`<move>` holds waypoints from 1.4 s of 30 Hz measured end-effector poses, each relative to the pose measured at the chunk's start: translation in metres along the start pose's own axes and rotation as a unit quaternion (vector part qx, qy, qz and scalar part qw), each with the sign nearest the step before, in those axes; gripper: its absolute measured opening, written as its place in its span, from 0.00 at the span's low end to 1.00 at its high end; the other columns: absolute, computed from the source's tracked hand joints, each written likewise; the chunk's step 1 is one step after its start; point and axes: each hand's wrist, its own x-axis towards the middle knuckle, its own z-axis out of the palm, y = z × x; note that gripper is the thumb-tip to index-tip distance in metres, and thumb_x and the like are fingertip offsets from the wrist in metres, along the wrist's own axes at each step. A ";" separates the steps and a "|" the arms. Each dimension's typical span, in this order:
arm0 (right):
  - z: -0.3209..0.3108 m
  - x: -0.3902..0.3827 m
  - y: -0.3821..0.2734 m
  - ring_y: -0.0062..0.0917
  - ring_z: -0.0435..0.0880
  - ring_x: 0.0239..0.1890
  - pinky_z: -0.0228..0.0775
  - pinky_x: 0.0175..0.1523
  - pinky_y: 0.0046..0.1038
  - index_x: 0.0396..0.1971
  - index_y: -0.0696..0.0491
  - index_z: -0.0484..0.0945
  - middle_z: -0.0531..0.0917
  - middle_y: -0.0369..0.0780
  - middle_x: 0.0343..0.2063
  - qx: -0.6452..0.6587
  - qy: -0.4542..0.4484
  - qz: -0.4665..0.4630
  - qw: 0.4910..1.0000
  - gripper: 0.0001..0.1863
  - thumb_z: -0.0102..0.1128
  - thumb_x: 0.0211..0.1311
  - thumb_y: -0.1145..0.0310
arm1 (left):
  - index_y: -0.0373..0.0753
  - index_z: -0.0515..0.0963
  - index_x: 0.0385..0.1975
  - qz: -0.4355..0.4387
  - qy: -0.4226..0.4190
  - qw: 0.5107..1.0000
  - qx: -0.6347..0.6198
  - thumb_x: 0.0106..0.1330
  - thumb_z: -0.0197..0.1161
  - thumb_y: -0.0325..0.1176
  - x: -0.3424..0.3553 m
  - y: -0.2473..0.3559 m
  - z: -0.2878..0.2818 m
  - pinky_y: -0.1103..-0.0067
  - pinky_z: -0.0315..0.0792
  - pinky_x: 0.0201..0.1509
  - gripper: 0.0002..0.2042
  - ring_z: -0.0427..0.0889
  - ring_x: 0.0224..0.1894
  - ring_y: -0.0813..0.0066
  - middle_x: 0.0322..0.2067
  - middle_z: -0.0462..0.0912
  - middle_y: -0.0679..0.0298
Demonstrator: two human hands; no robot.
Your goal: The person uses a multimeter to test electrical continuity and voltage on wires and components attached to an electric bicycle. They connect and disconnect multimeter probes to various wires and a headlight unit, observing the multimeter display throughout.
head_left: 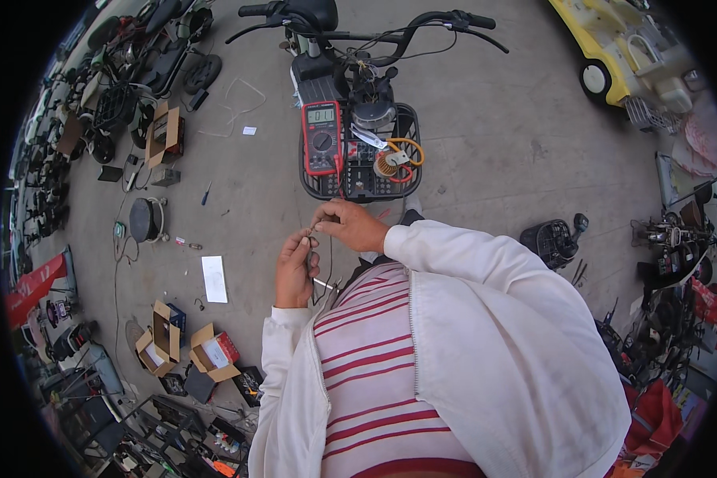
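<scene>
The person bends over a small scooter, both bare hands meeting just in front of the body, on the near side of the black basket (311, 191). The left hand (296, 267) is curled, thumb and fingers pinched on a thin dark wire (331, 259); the right hand (350, 225) comes in from the side, its thumb and fingertips closed on the same wire. I can't make out its tip among the fingers. From there the wire drops toward the lap, its long run pointing back at the person, with a slack bend beneath the left hand. A slim white rod (323, 284) slants there, from below that hand toward the striped shirt (366, 342). In the basket, a red multimeter (321, 137) lies lengthwise away from the person, display at the far end.
</scene>
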 end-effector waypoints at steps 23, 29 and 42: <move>0.001 -0.002 -0.005 0.21 0.74 0.29 0.67 0.37 0.25 0.33 0.57 0.78 0.76 0.38 0.26 0.048 -0.014 0.027 0.998 0.07 0.59 0.58 0.69 | 0.40 0.73 0.47 0.003 -0.008 1.000 -0.012 0.67 0.55 0.32 -0.006 -0.002 -0.001 0.89 0.57 0.19 0.10 0.68 0.22 0.85 0.31 0.75 0.70; 0.002 -0.004 -0.008 0.21 0.73 0.28 0.67 0.37 0.25 0.33 0.57 0.78 0.75 0.37 0.26 0.045 -0.013 0.031 0.998 0.07 0.59 0.58 0.69 | 0.41 0.73 0.46 0.001 -0.011 1.000 -0.019 0.67 0.56 0.32 -0.005 -0.004 -0.003 0.89 0.57 0.19 0.10 0.68 0.22 0.84 0.31 0.76 0.70; 0.007 -0.005 -0.004 0.23 0.77 0.36 0.69 0.43 0.25 0.39 0.57 0.79 0.78 0.39 0.32 0.065 0.033 0.008 0.997 0.09 0.56 0.61 0.70 | 0.42 0.73 0.47 0.015 0.010 1.000 -0.016 0.68 0.55 0.33 -0.005 -0.007 -0.005 0.89 0.58 0.19 0.10 0.68 0.22 0.84 0.31 0.75 0.71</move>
